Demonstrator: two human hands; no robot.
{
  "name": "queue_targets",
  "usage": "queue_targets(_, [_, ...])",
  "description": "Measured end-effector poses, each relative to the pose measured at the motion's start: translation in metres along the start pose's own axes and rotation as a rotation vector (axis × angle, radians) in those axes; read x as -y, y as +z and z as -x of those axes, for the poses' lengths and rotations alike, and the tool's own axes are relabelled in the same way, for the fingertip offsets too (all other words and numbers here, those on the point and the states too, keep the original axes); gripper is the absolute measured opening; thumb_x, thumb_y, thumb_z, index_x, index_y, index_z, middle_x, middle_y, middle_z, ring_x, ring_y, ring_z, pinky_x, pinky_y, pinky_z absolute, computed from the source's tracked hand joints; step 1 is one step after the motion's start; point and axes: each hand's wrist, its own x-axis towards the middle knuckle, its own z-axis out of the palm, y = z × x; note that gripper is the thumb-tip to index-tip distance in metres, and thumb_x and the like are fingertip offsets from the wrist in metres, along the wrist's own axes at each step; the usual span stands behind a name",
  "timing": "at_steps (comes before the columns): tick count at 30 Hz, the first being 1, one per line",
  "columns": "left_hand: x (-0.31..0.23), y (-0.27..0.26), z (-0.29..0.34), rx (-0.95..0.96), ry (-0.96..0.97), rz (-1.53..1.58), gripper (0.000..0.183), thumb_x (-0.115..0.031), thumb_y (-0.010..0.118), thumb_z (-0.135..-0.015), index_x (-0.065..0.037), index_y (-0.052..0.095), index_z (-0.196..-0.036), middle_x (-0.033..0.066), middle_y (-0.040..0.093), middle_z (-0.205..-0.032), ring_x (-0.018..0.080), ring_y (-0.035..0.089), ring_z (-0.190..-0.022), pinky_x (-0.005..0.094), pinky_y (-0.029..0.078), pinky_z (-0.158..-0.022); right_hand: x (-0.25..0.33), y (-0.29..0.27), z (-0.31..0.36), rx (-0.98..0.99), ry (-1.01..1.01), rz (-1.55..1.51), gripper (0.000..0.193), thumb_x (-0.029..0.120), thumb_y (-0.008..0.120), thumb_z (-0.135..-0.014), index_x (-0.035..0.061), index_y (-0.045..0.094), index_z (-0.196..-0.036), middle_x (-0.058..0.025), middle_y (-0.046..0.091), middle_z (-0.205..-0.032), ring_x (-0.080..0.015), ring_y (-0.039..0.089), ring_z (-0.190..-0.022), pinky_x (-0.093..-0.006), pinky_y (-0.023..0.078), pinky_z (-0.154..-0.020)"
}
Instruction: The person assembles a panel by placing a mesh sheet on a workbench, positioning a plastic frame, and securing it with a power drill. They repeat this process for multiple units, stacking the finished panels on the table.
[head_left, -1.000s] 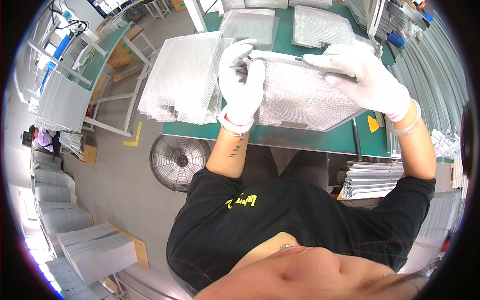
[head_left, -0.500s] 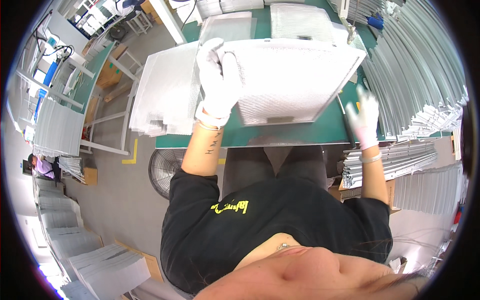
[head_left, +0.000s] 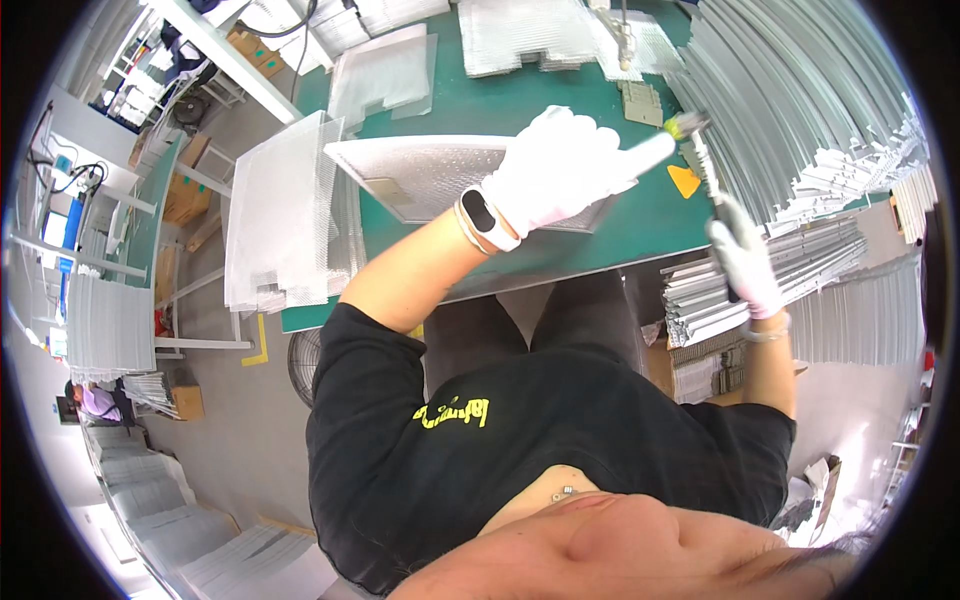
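A silvery mesh filter panel with a thin frame (head_left: 440, 160) stands tilted on the green worktable in front of me. My left hand (head_left: 560, 170), in a white glove, is closed at its upper right part, with one finger stretched out to the right; the hand hides that corner. In my gloved right hand (head_left: 745, 262) is a hammer (head_left: 712, 180) with a dark grip. Its yellow-green and grey head points away from me, just past the left hand's stretched finger.
Mesh sheets (head_left: 285, 215) are stacked at the table's left edge, with more piles (head_left: 525, 35) at the back. A beige block (head_left: 641, 102) and an orange triangular piece (head_left: 683, 181) lie on the worktable (head_left: 640, 235). Long metal frame strips (head_left: 800, 110) crowd the right side.
My right hand, open before, now holds the hammer. My left hand has shifted right along the panel, which has turned and sits further left in view. The whole view has also shifted.
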Motion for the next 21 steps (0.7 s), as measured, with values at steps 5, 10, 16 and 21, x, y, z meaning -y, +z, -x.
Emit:
queue_targets(5, [-0.012, 0.030, 0.007, -0.203, -0.248, 0.014, 0.051, -0.049, 0.077, -0.076, -0.014, 0.066, -0.110, 0.0009, 0.056, -0.070, 0.0210, 0.057, -0.066, 0.0395, 0.043, -0.070, 0.090, -0.052, 0.035, -0.146, -0.472, 0.066, 0.067, 0.014, 0.050, -0.102, 0.0041, 0.018, -0.160, -0.0043, 0.055, -0.081, -0.0041, 0.040, -0.055, -0.0187, 0.037, -0.049])
queue_targets(10, [-0.020, 0.038, 0.004, -0.309, -0.321, 0.006, 0.054, -0.053, 0.079, -0.071, -0.012, 0.066, -0.104, 0.0032, 0.056, -0.071, 0.0241, 0.055, -0.066, 0.0401, 0.042, -0.068, 0.089, -0.039, 0.030, -0.205, -0.743, 0.328, 0.060, 0.010, 0.045, -0.102, 0.0016, 0.023, -0.156, -0.0109, 0.058, -0.094, -0.0138, 0.049, -0.069, -0.0249, 0.042, -0.063])
queue_targets(16, [-0.016, 0.040, 0.011, -0.319, -0.311, 0.013, 0.059, -0.051, 0.080, -0.069, -0.011, 0.067, -0.110, 0.0033, 0.056, -0.072, 0.0246, 0.055, -0.066, 0.0387, 0.042, -0.064, 0.093, -0.029, 0.019, -0.109, -0.790, 0.885, 0.054, 0.006, 0.050, -0.100, 0.0010, 0.037, -0.153, -0.0211, 0.066, -0.122, -0.0297, 0.069, -0.093, -0.0355, 0.054, -0.085])
queue_targets(21, [-0.016, 0.038, 0.012, -0.312, -0.296, -0.016, 0.061, -0.050, 0.080, -0.071, -0.010, 0.066, -0.115, 0.0031, 0.058, -0.077, 0.0242, 0.055, -0.069, 0.0395, 0.043, -0.067, 0.078, -0.013, 0.027, -0.205, -0.812, 0.223, 0.062, 0.007, 0.046, -0.103, 0.0083, 0.021, -0.159, -0.0099, 0.057, -0.092, -0.0128, 0.050, -0.068, -0.0246, 0.045, -0.062])
